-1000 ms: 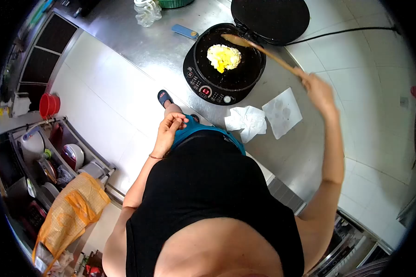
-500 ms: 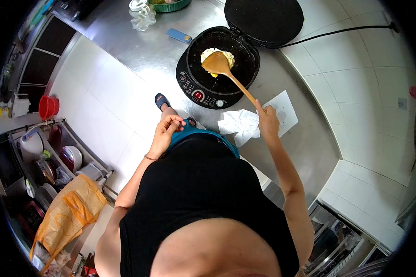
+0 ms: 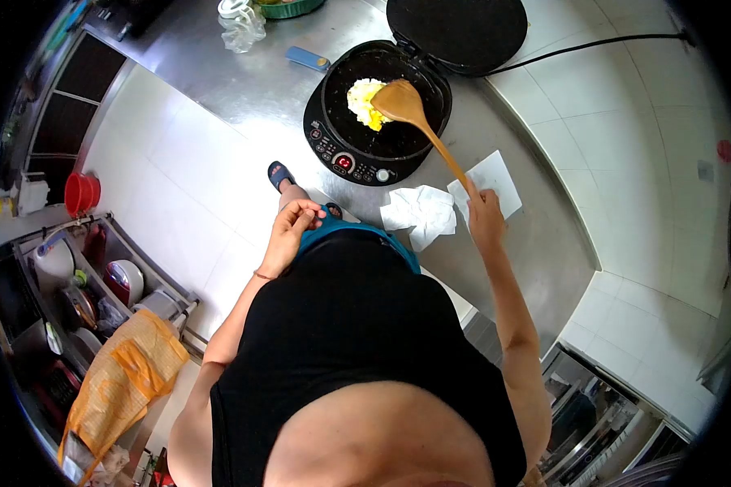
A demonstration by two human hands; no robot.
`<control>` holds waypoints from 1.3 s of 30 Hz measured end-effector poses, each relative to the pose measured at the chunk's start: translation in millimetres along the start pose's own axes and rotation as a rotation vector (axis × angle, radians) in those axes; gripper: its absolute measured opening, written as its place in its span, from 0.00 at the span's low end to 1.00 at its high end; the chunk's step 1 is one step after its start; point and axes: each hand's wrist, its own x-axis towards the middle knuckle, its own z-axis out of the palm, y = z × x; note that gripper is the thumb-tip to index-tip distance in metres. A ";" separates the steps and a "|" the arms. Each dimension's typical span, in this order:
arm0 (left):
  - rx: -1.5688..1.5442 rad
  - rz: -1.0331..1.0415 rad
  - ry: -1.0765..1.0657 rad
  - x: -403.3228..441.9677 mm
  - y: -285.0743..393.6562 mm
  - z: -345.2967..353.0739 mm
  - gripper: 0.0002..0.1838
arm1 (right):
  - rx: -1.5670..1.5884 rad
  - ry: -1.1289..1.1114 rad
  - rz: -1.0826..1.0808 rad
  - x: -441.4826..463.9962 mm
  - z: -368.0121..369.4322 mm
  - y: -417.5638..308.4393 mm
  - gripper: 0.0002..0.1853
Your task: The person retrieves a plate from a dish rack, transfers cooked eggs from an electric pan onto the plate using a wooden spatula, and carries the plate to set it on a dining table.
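Observation:
My right hand [image 3: 486, 221] is closed round the handle of a wooden spatula [image 3: 400, 103]. The spatula's blade reaches into a black electric griddle pan [image 3: 357, 151] and overlaps the right side of a fried egg [image 3: 367, 96], part white and part yellow. The pan's round lid [image 3: 456, 32] stands raised at the back. My left hand [image 3: 288, 231] hovers before my waist, fingers curled in with the thumb against them, and nothing shows in it.
A crumpled white tissue [image 3: 421, 215] and a flat white sheet [image 3: 495, 187] lie on the steel counter [image 3: 536, 252]. A blue handle [image 3: 307, 58] sticks out left of the pan. The black cord [image 3: 593, 52] runs to the wall. A dish rack [image 3: 158, 280] stands at left.
My right hand has shifted a little right with the spatula. Its blade has moved off the middle of the egg, so more yellow shows. My left hand keeps its pose.

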 end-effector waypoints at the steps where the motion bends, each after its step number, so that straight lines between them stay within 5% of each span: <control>1: -0.004 0.007 -0.009 1.2 -0.2 1.0 0.07 | 0.003 0.002 0.005 6.4 4.2 -5.3 0.26; 13: -0.003 0.014 0.016 -2.2 3.2 -3.4 0.08 | 0.144 -0.012 -0.021 16.2 20.9 -18.2 0.23; 16: -0.030 0.012 0.018 -3.3 2.3 -4.1 0.07 | 0.436 0.056 -0.086 14.5 27.5 -7.7 0.20; 19: -0.048 0.014 0.011 -1.1 0.4 -4.5 0.07 | 1.026 -0.289 0.324 11.1 28.0 -4.4 0.18; 22: -0.037 0.033 -0.028 2.9 -3.1 -5.1 0.07 | 1.208 -0.412 0.326 16.6 33.6 -10.7 0.18; 30: -0.027 0.009 0.005 -1.1 17.7 -14.4 0.07 | 1.237 -0.331 0.326 22.4 77.9 -11.5 0.16; 33: -0.040 0.016 0.024 -4.4 15.7 -30.5 0.07 | 0.721 0.015 0.172 17.3 68.7 -5.9 0.14; 35: -0.138 0.034 0.064 -5.1 15.4 -43.4 0.07 | 0.758 0.317 0.202 28.1 28.3 -54.8 0.13; 39: -0.126 0.129 0.087 -2.6 26.3 -95.5 0.07 | 1.118 -0.095 -0.005 66.3 -2.5 -199.6 0.10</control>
